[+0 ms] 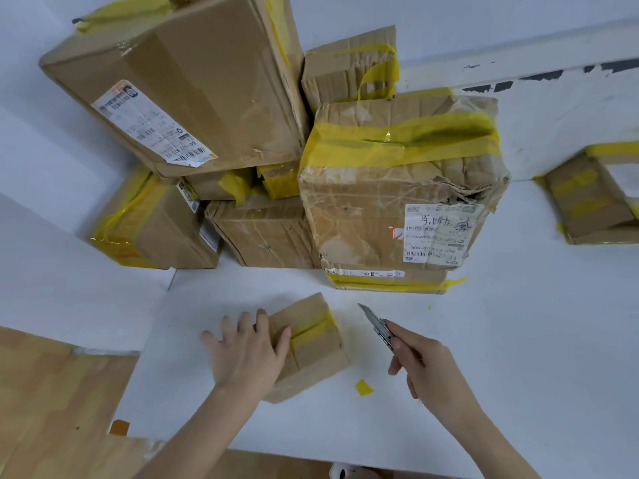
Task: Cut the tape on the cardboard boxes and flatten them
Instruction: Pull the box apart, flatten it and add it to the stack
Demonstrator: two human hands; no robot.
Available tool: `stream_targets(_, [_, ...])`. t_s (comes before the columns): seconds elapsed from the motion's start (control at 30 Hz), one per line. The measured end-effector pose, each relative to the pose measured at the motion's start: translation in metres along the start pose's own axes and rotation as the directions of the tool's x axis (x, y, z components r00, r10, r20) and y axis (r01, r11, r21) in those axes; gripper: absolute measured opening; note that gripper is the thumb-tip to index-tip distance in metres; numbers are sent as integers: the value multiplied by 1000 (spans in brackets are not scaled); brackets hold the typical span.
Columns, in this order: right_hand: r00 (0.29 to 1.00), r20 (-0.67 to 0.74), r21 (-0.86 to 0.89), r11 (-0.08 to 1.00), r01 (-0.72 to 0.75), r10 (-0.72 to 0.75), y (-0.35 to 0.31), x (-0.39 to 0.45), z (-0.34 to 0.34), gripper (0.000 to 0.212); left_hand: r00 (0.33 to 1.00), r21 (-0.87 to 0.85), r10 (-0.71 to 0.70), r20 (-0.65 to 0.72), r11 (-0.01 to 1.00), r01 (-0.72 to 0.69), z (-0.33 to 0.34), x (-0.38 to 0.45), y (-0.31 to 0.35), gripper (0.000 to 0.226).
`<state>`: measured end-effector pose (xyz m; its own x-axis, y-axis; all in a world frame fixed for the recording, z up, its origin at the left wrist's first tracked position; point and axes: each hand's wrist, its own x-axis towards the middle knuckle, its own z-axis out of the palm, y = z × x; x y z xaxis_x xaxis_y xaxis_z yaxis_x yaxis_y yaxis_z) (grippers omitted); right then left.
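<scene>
The small brown cardboard box [307,344] lies on the white counter [484,357] under the left hand's [247,354] spread fingers, its yellow tape strip [313,329] running toward the grey utility knife [377,324] gripped just right of it by the right hand [427,363].

two bare forearms, no sleeves, left hand [246,354], right hand [423,366]

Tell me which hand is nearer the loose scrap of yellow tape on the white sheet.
Right. The right hand, gripping the utility knife, sits just right of the tape scrap. The left hand rests on the small box, farther left.
</scene>
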<state>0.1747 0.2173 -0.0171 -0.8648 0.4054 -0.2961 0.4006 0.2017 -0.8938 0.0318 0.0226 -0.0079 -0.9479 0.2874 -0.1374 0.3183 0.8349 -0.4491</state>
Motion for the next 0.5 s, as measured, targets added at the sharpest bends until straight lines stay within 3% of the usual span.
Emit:
stream_targets(0.07, [999, 44, -127, 991, 36, -30, -1, 8, 4, 36, 998, -93, 40, -47, 995, -44, 4, 2, -3, 59])
stream_targets(0.17, [996, 94, -282, 959, 39, -13, -4, 21, 8, 27, 979, -339, 192, -66, 919, -203, 9, 4, -2, 83])
stream_targets(0.23, [992, 122, -357, 933, 41, 3, -7, 29, 10, 25, 974, -429, 193, -121, 875, -227, 10, 5, -3, 87])
stream_targets(0.5, [982, 184, -429, 894, 125, -49, -19, 48, 15, 31, 964, -473, 205, -169, 841, -262, 14, 4, -2, 71])
